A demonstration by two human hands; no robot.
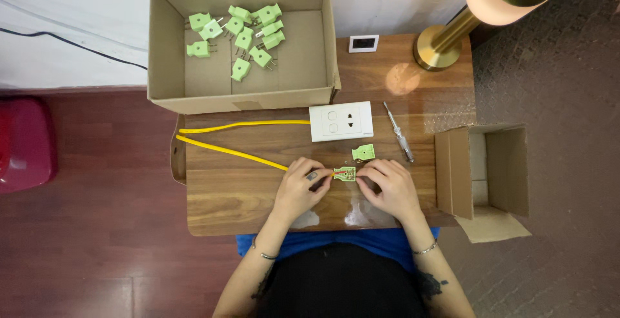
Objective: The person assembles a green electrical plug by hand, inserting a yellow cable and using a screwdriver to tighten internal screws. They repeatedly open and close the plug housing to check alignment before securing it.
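Head view: an opened green plug half (pixel 345 174) w/ yellow cable (pixel 232 152) wired in is pinched between both hands, flat on the counter (pixel 219 195). Left hand (pixel 298 185) is closed on the cable end of the plug; right hand (pixel 387 185) is closed on the far end, fingertips together. Long axis is judged roughly left-right, cable entry toward the left hand, prong end toward the right; prongs can't be made out.

Risks, as judgement: tiny screws could be dropped & lost off the counter edge; cable cores could be pulled out if the cable is tugged.

Just beyond the right hand: loose green cover (pixel 363 153), screwdriver (pixel 398 131). Farther out: white socket plate (pixel 341 121), cardboard box (pixel 168 47) of green plugs (pixel 240 34).
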